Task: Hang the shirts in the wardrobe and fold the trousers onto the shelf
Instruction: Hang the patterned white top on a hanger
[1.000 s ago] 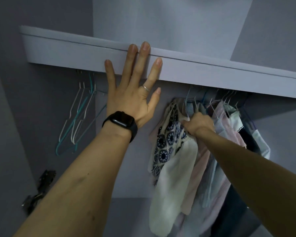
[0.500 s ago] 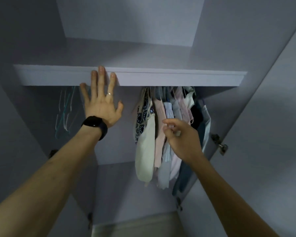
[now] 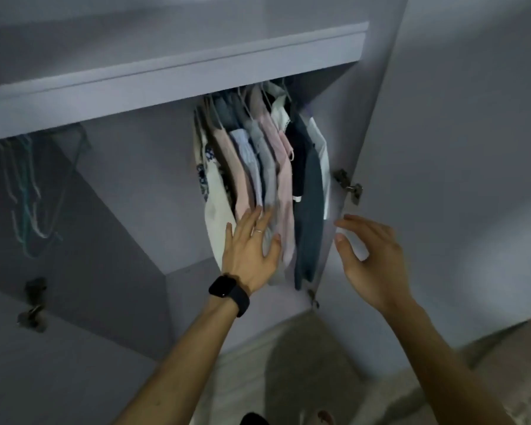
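Several shirts (image 3: 267, 167) hang packed together on the rail under the wardrobe shelf (image 3: 172, 78), at the right end of the wardrobe. My left hand (image 3: 252, 246), with a ring and a black watch, lies flat with straight fingers against the lower part of the cream and pink shirts. My right hand (image 3: 371, 256) hovers with spread, relaxed fingers just right of the dark blue shirt (image 3: 311, 210), near the door's inner edge. It holds nothing. No trousers are in view.
Several empty wire hangers (image 3: 28, 191) hang at the left end of the rail. The open right door (image 3: 457, 179) with its hinge (image 3: 348, 185) stands beside my right hand. A left hinge (image 3: 33, 305) sits low on the left. Pale floor (image 3: 288, 378) shows below.
My left hand left the shelf edge and dropped down onto the hanging shirts. My right hand moved right, away from the shirts toward the door. The view tilted downward.
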